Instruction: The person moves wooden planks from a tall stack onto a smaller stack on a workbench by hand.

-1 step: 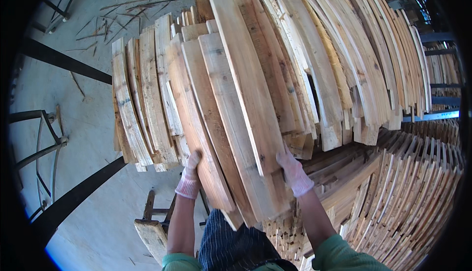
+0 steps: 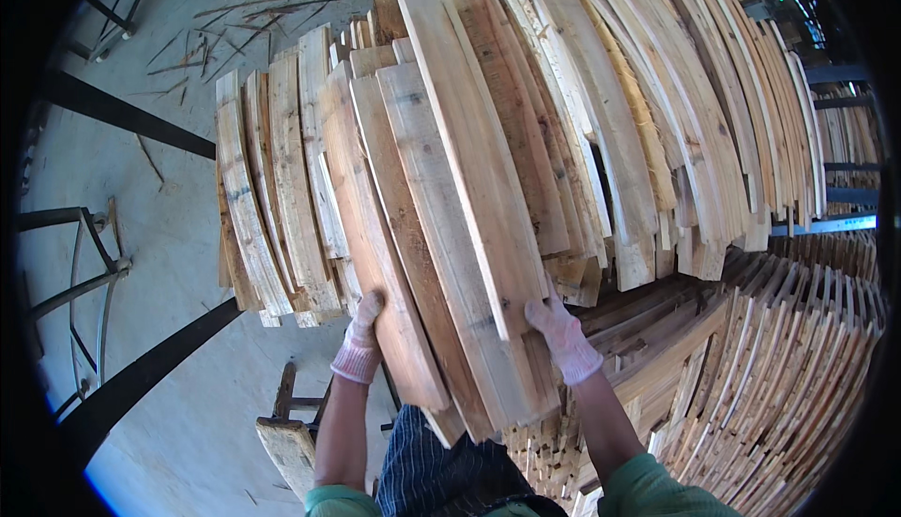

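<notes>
Several rough wooden boards (image 2: 427,189) lie side by side and partly overlapped in front of me, their near ends reaching almost to my apron. My left hand (image 2: 360,334), in a pale pinkish-white glove, grips the left edge of the leftmost board, thumb on top. On the other side my right hand (image 2: 563,337), gloved alike, closes on the right edge of the group, its thumb against the uppermost board (image 2: 479,179). Fingers of both hands are mostly hidden beneath the wood. The far ends of the boards rest on a wider layer of planks (image 2: 282,179).
More planks (image 2: 648,114) spread to the right. A dense stack of edge-on boards (image 2: 779,376) stands at lower right. Dark metal bars (image 2: 141,367) cross the left side, and a wooden-topped stand (image 2: 289,451) is near my left forearm. Wood scraps (image 2: 235,34) litter the floor.
The near ends of the boards have shifted very slightly toward me. My right thumb shows more plainly over the board's edge; the left hand has barely moved.
</notes>
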`<control>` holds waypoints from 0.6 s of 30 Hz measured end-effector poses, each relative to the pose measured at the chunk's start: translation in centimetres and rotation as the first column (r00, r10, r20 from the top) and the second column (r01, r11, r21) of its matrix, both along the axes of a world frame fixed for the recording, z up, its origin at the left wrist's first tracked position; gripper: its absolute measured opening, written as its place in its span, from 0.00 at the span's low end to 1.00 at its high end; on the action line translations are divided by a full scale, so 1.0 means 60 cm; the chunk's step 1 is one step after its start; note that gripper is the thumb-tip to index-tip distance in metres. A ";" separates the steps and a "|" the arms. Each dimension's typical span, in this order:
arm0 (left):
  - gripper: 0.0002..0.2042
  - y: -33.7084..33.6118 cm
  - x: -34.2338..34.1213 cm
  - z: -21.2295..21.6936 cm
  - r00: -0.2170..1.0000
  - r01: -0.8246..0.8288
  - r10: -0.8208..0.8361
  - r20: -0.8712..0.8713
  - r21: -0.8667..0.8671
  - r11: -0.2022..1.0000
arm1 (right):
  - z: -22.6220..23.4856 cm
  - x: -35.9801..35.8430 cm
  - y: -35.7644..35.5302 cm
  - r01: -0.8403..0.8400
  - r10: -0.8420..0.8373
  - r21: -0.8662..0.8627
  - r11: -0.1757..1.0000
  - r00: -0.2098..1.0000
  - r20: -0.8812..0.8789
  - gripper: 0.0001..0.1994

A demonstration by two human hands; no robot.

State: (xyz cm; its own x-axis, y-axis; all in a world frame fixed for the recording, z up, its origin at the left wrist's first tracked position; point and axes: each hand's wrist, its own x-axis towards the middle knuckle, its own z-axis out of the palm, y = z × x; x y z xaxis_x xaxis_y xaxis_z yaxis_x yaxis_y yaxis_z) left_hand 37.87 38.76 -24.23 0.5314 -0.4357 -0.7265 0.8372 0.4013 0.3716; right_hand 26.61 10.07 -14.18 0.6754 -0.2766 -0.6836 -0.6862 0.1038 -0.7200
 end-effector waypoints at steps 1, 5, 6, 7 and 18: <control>0.49 0.004 0.004 0.029 0.999 0.009 -0.010 -0.034 -0.036 0.999 | 0.025 0.014 0.003 -0.002 0.002 0.019 1.000 1.000 0.010 0.45; 0.49 0.029 0.006 0.031 0.981 -0.143 0.118 -0.154 -0.158 0.977 | 0.057 0.083 -0.002 0.135 -0.144 0.442 0.887 0.990 -0.013 0.48; 0.49 0.017 0.001 0.038 0.970 -0.184 0.160 -0.181 -0.128 0.974 | 0.046 0.081 -0.007 0.216 -0.222 0.602 0.768 0.973 -0.065 0.50; 0.48 0.001 0.000 0.041 0.958 -0.226 0.200 -0.205 -0.112 0.968 | 0.032 0.081 -0.003 0.117 -0.141 0.419 0.900 0.990 0.028 0.50; 0.44 0.109 -0.163 0.090 0.992 0.023 -0.003 -0.129 0.151 0.988 | 0.018 -0.099 0.032 -0.863 0.749 -0.287 0.416 0.504 -0.431 0.32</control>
